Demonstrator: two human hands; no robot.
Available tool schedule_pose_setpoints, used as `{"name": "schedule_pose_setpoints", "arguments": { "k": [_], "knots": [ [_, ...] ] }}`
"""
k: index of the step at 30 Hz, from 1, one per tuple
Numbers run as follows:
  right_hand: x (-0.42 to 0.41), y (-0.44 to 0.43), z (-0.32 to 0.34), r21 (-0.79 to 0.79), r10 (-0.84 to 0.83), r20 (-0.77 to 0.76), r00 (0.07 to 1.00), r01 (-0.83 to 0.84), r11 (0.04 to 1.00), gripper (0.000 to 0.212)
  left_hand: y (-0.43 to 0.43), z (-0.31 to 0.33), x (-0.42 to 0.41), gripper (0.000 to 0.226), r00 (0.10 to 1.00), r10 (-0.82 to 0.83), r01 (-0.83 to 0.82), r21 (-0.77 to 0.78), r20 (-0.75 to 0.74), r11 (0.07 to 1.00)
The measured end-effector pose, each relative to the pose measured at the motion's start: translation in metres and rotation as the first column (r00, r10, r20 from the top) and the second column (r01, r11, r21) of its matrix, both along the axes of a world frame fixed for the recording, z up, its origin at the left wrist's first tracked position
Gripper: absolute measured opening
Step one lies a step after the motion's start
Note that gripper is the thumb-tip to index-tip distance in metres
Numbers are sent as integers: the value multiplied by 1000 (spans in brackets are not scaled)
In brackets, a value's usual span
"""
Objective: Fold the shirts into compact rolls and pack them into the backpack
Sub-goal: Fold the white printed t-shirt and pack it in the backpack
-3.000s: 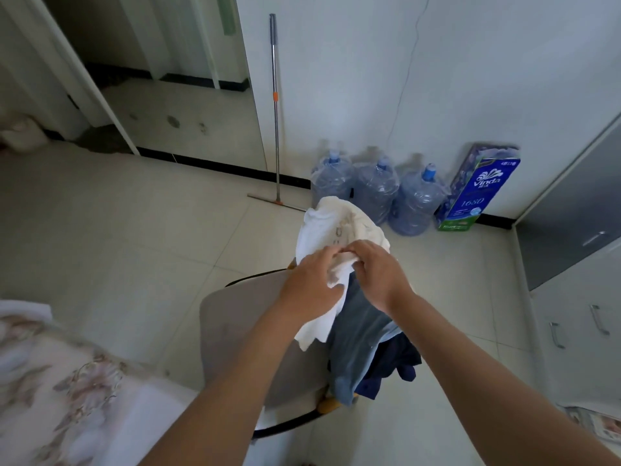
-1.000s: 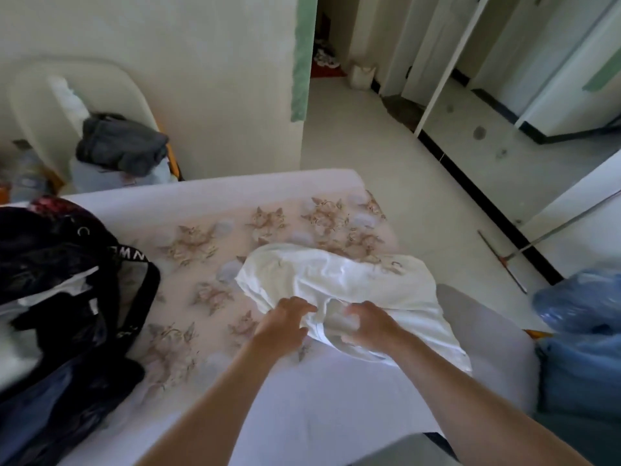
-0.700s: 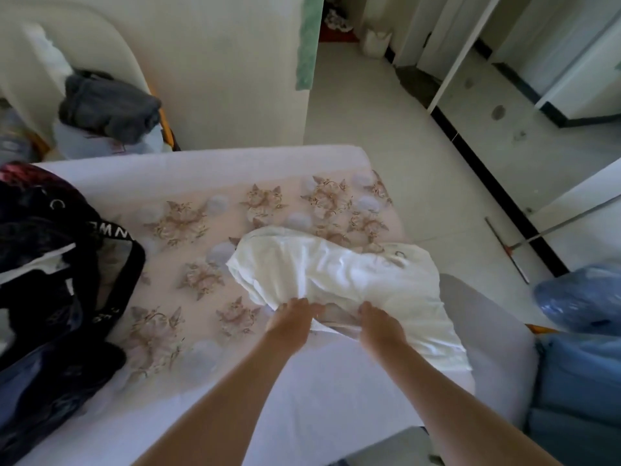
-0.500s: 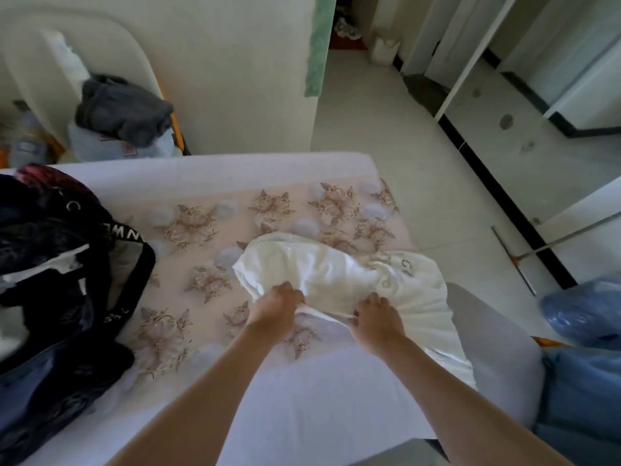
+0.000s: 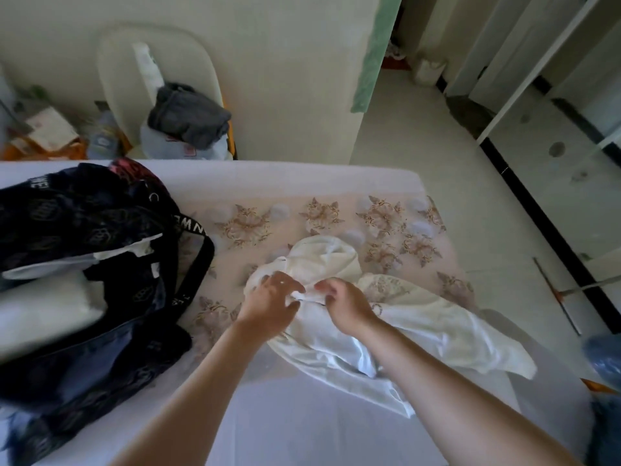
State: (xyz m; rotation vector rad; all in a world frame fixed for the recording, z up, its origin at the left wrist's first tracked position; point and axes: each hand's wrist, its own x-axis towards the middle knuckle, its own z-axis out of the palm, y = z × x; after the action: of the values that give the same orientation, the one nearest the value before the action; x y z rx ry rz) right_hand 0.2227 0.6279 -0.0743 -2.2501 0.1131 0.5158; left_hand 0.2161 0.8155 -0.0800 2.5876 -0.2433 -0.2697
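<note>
Both left grip (image 5: 268, 306) and right grip (image 5: 347, 306) pinch the shirt's (image 5: 437, 331) middle.

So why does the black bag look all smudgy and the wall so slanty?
Head view: the backpack near the left edge is smeared by motion blur; the wide-angle lens tilts the wall corner; the white shirt in the middle looks sharper.

Backpack (image 5: 84, 280) blocks left; bed (image 5: 302, 415) bare near hands (image 5: 309, 304).

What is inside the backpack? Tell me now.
The open backpack shows a white bundle lying in its mouth, with a pale strip above it. Anything deeper is covered by these and the dark fabric.
</note>
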Motion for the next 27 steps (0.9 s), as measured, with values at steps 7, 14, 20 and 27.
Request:
{"name": "schedule_pose_setpoints", "arguments": {
  "k": [7,14,20,27],
  "knots": [
    [-25,-61,-38,-672,269,-62,961,-240,700,69,-5,-56,-41,41,959,-115,151,122,-260,981],
    [-36,2,-7,-232,450,-325,832,-531,815,31,53,-15,-25,31,860,-13,326,530,-510,783],
    [-1,47,0,-310,185,61,981,-158,937,19,71,2,-16,28,936,105,48,417,-336,908],
    [31,54,-46,-265,-55,-19,998,48,963,60,71,-30,-13,66,965,158,-103,251,-207,962]
  ]
}}
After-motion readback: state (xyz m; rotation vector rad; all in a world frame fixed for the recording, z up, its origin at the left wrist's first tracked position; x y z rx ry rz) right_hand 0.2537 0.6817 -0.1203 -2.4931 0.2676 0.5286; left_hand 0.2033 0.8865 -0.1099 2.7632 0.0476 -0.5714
